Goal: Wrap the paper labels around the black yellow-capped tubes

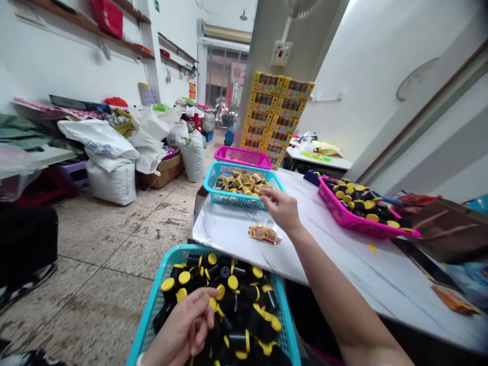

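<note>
My left hand reaches into a teal basket near me that is full of black tubes with yellow caps; its fingers curl around one of them. My right hand stretches out to the near rim of a second teal basket on the white table. That basket holds gold-wrapped tubes. The right fingers are bent in a pinch; what they hold is hidden. A small strip of colourful stickers lies on the table just below the right hand.
A pink basket with more black and yellow tubes stands at the right. An empty pink basket sits behind the far teal one. Stacked yellow boxes rise at the back. White sacks and bags line the tiled floor at left.
</note>
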Demonstrator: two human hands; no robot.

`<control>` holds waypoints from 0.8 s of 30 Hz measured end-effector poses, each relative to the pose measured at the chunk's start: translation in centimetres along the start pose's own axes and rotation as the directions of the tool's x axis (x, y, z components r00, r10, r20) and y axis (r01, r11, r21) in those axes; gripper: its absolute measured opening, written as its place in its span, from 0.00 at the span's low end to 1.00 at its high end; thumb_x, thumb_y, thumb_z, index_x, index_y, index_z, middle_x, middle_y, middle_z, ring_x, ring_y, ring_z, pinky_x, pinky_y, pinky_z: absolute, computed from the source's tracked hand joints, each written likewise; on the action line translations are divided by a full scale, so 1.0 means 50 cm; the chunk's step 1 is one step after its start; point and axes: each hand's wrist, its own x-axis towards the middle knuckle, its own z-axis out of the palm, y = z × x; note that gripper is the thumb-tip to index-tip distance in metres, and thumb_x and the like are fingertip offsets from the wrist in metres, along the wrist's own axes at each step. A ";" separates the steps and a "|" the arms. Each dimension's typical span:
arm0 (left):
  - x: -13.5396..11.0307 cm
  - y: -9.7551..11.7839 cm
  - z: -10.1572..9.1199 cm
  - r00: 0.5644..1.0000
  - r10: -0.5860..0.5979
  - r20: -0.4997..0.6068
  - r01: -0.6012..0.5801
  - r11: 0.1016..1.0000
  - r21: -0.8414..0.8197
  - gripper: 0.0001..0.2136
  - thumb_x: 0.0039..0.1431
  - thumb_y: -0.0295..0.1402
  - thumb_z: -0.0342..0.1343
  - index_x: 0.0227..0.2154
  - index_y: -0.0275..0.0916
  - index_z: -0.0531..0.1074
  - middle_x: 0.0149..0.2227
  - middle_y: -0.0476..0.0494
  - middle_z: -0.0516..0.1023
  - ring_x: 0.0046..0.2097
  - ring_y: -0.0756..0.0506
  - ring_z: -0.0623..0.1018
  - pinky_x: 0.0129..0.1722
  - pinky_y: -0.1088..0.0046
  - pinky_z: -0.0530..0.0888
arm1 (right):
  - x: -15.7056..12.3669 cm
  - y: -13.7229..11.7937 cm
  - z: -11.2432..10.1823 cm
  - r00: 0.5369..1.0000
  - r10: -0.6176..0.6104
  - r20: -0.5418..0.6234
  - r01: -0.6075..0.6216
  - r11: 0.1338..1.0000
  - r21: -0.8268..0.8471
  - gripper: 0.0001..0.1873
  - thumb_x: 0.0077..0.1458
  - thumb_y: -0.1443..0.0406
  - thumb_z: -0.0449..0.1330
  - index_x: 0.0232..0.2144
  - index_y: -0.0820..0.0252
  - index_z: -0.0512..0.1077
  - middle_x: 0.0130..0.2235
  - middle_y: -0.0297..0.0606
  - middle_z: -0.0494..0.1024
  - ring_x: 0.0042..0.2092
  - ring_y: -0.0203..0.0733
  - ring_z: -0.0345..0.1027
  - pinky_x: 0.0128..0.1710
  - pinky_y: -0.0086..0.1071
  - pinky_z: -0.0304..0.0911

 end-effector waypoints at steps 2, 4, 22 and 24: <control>-0.008 -0.001 -0.015 1.000 0.008 -0.023 -0.007 0.999 0.037 0.21 0.51 0.48 0.63 0.39 0.35 0.70 0.23 0.50 0.72 0.14 0.59 0.60 0.12 0.84 0.53 | -0.051 0.022 0.029 0.996 -0.002 0.085 0.006 0.999 -0.048 0.11 0.58 0.62 0.58 0.39 0.56 0.80 0.37 0.39 0.79 0.36 0.40 0.71 0.40 0.33 0.66; -0.017 -0.002 -0.029 1.000 0.015 -0.018 -0.013 0.996 0.093 0.19 0.53 0.47 0.63 0.37 0.35 0.70 0.23 0.50 0.72 0.14 0.59 0.60 0.13 0.84 0.52 | -0.099 0.037 0.057 0.984 -0.016 0.179 0.030 0.997 -0.073 0.07 0.54 0.64 0.63 0.33 0.55 0.81 0.35 0.39 0.78 0.37 0.42 0.70 0.39 0.33 0.64; -0.010 0.015 -0.036 0.981 0.171 -0.089 -0.158 0.978 0.136 0.23 0.44 0.50 0.67 0.32 0.35 0.72 0.21 0.50 0.72 0.14 0.59 0.59 0.12 0.84 0.51 | -0.123 0.063 0.086 0.957 -0.098 0.273 0.129 0.987 -0.097 0.03 0.49 0.67 0.64 0.25 0.59 0.73 0.33 0.38 0.75 0.38 0.44 0.65 0.40 0.35 0.58; -0.007 0.017 -0.040 0.981 0.175 -0.085 -0.160 0.975 0.156 0.23 0.45 0.50 0.67 0.34 0.35 0.73 0.22 0.50 0.71 0.14 0.59 0.59 0.12 0.84 0.51 | -0.121 0.060 0.087 0.962 -0.092 0.256 0.115 0.991 -0.074 0.04 0.46 0.68 0.66 0.24 0.59 0.73 0.32 0.37 0.75 0.38 0.44 0.66 0.39 0.34 0.58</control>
